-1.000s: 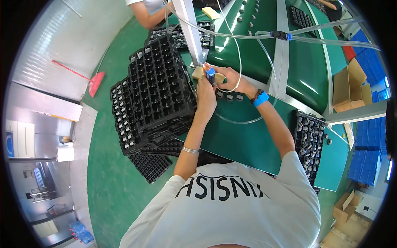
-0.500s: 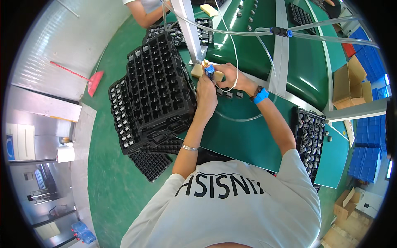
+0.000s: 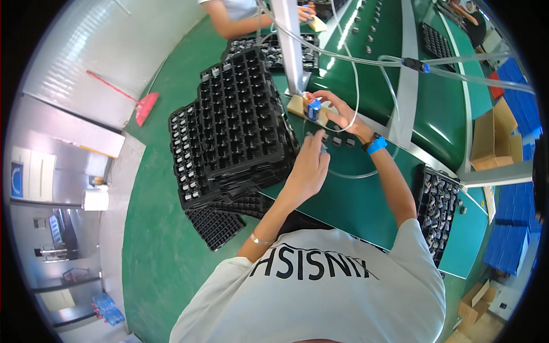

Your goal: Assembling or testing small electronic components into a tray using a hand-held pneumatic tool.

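Note:
My right hand (image 3: 346,117) curves its fingers around a small upright blue device with an orange-brass top (image 3: 313,107), beside cream-coloured blocks (image 3: 295,106). A thin white tube loops over this hand. My left hand (image 3: 309,168) is apart from the device, its fingers stretched toward several small grey metal parts (image 3: 337,140) on the green tabletop (image 3: 360,200). A bluish spot shows by its fingertips; I cannot make out what it is.
Stacked black trays (image 3: 240,126) with pockets stand at the left. Another black tray (image 3: 437,208) full of metal parts lies at the right. A white post (image 3: 287,46) and clear hoses (image 3: 366,60) cross above the table. Across from me, a co-worker's arm (image 3: 234,26) reaches in.
My left hand has come off the blue device and drawn back toward me, near the grey parts. My right hand stays at the device. The whole view has shifted slightly.

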